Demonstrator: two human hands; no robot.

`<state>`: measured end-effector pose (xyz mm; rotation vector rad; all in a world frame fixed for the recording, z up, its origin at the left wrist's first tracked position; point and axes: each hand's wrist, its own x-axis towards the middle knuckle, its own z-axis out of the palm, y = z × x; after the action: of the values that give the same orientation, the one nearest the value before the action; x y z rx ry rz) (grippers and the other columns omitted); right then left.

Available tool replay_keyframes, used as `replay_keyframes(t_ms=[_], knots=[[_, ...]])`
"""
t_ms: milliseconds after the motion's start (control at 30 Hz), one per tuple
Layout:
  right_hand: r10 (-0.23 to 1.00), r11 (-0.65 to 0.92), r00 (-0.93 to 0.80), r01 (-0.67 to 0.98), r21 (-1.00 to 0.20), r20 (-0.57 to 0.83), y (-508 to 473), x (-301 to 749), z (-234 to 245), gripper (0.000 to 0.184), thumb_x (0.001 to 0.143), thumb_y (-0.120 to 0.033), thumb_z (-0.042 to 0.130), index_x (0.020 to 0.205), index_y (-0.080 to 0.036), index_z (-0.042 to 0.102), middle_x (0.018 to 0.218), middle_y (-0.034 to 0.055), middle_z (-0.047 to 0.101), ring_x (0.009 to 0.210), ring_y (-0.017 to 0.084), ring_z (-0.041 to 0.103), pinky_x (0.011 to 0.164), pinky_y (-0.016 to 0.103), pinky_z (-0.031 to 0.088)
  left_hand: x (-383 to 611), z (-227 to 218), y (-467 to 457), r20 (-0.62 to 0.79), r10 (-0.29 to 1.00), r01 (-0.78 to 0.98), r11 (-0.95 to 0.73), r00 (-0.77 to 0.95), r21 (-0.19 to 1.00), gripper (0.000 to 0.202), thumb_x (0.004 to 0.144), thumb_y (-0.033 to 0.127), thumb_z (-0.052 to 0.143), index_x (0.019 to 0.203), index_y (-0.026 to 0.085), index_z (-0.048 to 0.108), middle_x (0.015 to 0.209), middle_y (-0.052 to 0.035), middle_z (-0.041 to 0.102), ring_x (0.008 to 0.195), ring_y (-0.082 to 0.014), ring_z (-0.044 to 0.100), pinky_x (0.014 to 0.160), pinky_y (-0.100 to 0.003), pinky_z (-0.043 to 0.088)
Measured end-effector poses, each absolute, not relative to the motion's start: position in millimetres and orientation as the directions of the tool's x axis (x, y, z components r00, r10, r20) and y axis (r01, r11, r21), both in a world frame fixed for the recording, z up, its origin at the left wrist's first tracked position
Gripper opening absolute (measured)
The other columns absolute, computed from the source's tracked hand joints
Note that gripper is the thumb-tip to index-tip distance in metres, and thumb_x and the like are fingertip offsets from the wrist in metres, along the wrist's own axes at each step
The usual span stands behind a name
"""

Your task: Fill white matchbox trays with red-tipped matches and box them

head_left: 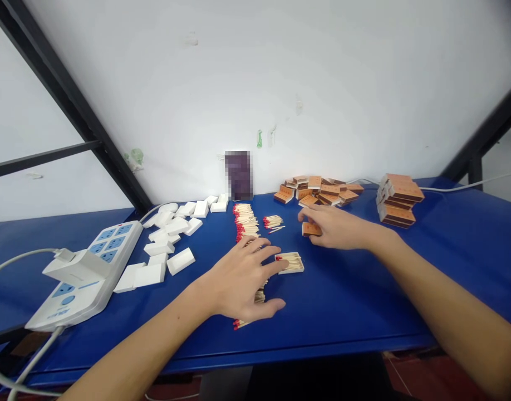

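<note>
My left hand (pixel 249 278), fingers spread, hovers over or rests on a long row of red-headed matches (pixel 246 219), hiding part of it. One of its fingertips reaches the small white matchbox tray (pixel 297 269), which has matches lying in it; whether it presses on them I cannot tell. To the right, my right hand (pixel 334 225) has its thumb and fingers around an orange matchbox sleeve (pixel 310 229) at the blue table. A smaller group of matches (pixel 274 221) lies between the row and that sleeve.
White trays (pixel 181 260) are scattered on the left, beside a white power strip (pixel 126 238) with a plugged-in adapter (pixel 78 267). Orange matchbox sleeves (pixel 329 190) lie heaped at the back, and stacked matchboxes (pixel 399 200) stand at right. A blurred dark rectangle (pixel 239 175) is against the wall.
</note>
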<state>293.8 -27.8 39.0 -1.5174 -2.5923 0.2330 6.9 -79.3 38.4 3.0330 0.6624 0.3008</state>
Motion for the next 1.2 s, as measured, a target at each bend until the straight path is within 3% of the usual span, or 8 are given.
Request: replay_keyframes(t_ms=[200,433,667,933,1200], knots=[[0.817,0.492,-0.562,0.797,-0.35,-0.133,-37,281,48,0.035,0.069,-0.03,0.065,0.103,-0.021,0.06,0.095,0.0045,0.059,0.083,0.021,0.055,0.071,0.03,0.041,11,33,-76,0.186,0.436,0.429,-0.9,0.881,0.077,0.063,0.088,0.058,0.055,0.134,0.015,0.057,0.12,-0.0137,0.065,0.12,-0.0329,0.051,0.108,-0.05,0.034],[0.709,0.408,-0.617,0.754,-0.515,-0.342,-47,275,57,0.054,0.066,-0.034,0.073,0.115,-0.024,0.054,0.087,-0.0019,0.053,0.069,0.015,0.049,0.058,0.026,0.038,10,37,-77,0.199,0.443,0.44,-0.896,0.874,0.064,0.059,0.088,0.059,0.055,0.125,0.014,0.064,0.117,-0.0135,0.067,0.118,-0.0325,0.052,0.107,-0.049,0.034],[0.683,0.365,-0.62,0.747,-0.556,-0.385,-51,271,61,0.053,0.066,-0.034,0.076,0.113,-0.026,0.052,0.085,-0.0031,0.049,0.07,0.015,0.048,0.059,0.025,0.039,10,38,-76,0.195,0.44,0.435,-0.897,0.876,0.071,0.061,0.089,0.057,0.055,0.134,0.016,0.059,0.12,-0.0129,0.066,0.119,-0.032,0.052,0.107,-0.05,0.034],[0.637,0.374,-0.677,0.69,-0.62,-0.37,-53,280,69,0.052,0.068,-0.03,0.074,0.112,-0.028,0.047,0.086,-0.0031,0.046,0.07,0.014,0.046,0.061,0.026,0.038,8,39,-77,0.212,0.441,0.44,-0.896,0.872,0.058,0.058,0.088,0.057,0.055,0.128,0.017,0.064,0.12,-0.013,0.066,0.118,-0.0328,0.052,0.107,-0.051,0.033],[0.608,0.388,-0.678,0.707,-0.592,-0.412,-50,278,65,0.064,0.069,-0.034,0.074,0.129,-0.029,0.054,0.086,-0.0026,0.05,0.069,0.015,0.049,0.059,0.026,0.039,9,38,-77,0.181,0.44,0.435,-0.898,0.88,0.066,0.056,0.088,0.057,0.055,0.125,0.016,0.065,0.111,-0.0123,0.068,0.109,-0.0298,0.056,0.102,-0.048,0.036]])
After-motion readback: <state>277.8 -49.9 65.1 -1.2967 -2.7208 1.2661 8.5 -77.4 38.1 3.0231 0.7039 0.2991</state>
